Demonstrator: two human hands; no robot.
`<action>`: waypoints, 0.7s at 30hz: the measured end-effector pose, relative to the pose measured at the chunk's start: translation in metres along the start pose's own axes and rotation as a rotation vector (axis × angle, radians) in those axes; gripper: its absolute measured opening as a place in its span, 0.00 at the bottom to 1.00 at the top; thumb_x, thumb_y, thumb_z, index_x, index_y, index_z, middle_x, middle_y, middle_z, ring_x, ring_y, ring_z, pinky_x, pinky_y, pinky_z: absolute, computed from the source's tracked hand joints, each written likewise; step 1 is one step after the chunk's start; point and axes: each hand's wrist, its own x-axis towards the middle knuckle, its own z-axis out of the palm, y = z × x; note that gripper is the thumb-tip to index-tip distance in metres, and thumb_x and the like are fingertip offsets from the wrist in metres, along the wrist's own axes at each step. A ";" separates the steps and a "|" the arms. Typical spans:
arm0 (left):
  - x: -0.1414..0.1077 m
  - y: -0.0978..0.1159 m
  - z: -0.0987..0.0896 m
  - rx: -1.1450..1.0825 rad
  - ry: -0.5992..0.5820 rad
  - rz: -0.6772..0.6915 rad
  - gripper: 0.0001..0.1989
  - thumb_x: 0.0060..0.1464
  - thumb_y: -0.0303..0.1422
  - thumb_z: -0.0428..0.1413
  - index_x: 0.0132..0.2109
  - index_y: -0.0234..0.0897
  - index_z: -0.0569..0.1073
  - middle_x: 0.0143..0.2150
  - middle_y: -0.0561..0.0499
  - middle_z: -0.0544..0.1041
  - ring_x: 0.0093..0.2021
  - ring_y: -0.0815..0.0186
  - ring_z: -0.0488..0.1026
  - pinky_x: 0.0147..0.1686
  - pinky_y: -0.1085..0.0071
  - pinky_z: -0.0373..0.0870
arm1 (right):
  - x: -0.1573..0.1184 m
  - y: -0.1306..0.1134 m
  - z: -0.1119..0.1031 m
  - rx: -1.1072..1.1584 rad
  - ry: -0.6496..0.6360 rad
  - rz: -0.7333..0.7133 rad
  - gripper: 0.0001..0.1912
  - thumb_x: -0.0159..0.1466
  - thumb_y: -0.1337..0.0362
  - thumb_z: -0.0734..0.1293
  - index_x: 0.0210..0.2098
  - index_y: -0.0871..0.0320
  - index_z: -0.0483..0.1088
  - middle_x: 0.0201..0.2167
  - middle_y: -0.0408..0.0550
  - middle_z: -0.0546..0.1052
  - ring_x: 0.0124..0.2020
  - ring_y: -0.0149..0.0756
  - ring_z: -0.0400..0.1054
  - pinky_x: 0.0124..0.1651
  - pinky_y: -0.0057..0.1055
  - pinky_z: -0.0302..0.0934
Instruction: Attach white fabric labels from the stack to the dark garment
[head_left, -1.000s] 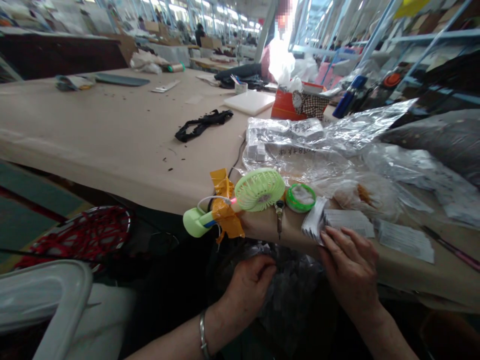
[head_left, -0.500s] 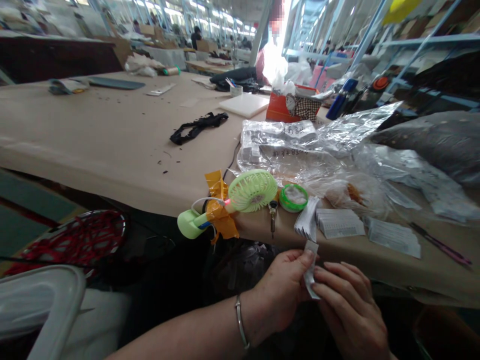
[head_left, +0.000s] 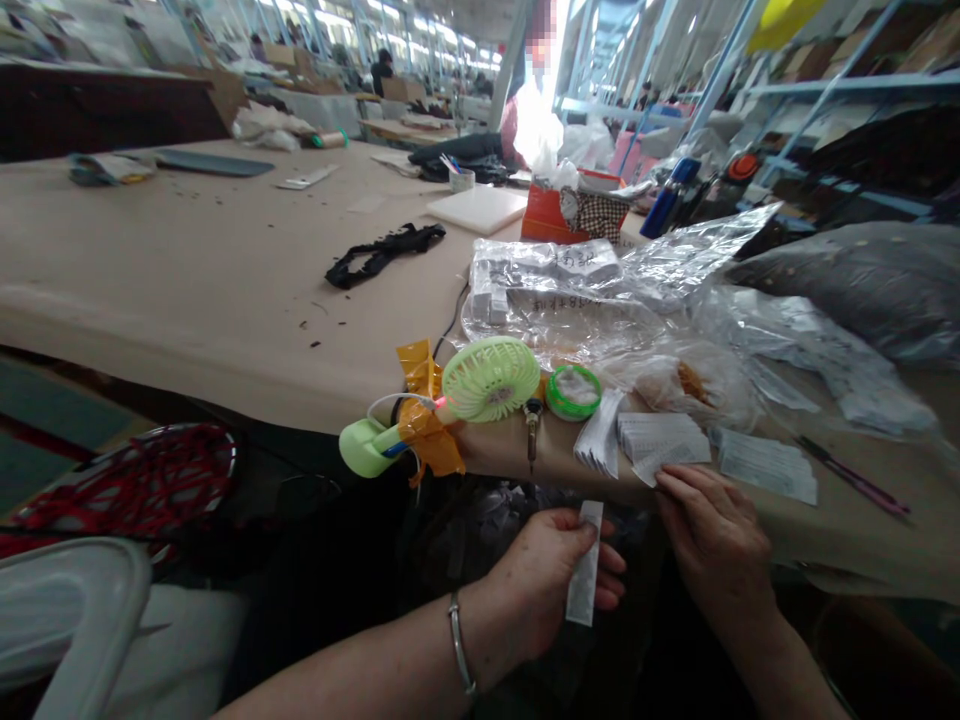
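The left hand (head_left: 544,572) has 1 white label strip (head_left: 582,592) in its grip; the right hand (head_left: 721,545) touches a label stack (head_left: 666,438), its grip too obscured to tell.

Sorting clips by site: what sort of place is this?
Probably a factory or workshop: piles of paper strips along a wide table, loaded shelves at right, and a carton in the background.

Green fan (head_left: 491,380) with orange tape (head_left: 441,452), black strip (head_left: 405,240) beyond
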 end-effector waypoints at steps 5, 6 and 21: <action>0.000 0.002 -0.001 -0.014 -0.025 -0.025 0.09 0.61 0.32 0.48 0.42 0.30 0.70 0.26 0.48 0.74 0.22 0.69 0.72 0.26 0.73 0.68 | -0.001 0.002 -0.004 0.184 0.055 0.078 0.04 0.63 0.67 0.65 0.36 0.55 0.73 0.37 0.48 0.78 0.42 0.40 0.72 0.49 0.41 0.65; 0.000 0.003 -0.001 -0.024 -0.039 -0.032 0.09 0.61 0.31 0.49 0.42 0.30 0.70 0.27 0.48 0.74 0.22 0.69 0.72 0.26 0.72 0.68 | -0.001 0.000 -0.007 0.213 0.069 0.092 0.04 0.63 0.67 0.66 0.36 0.55 0.73 0.37 0.48 0.78 0.42 0.40 0.72 0.48 0.41 0.66; -0.001 0.002 -0.004 -0.274 -0.177 -0.017 0.06 0.50 0.29 0.57 0.31 0.27 0.73 0.26 0.48 0.72 0.24 0.70 0.70 0.25 0.75 0.63 | -0.016 -0.062 -0.022 0.516 -0.184 -0.296 0.08 0.63 0.74 0.63 0.35 0.57 0.73 0.38 0.48 0.80 0.49 0.37 0.72 0.54 0.38 0.65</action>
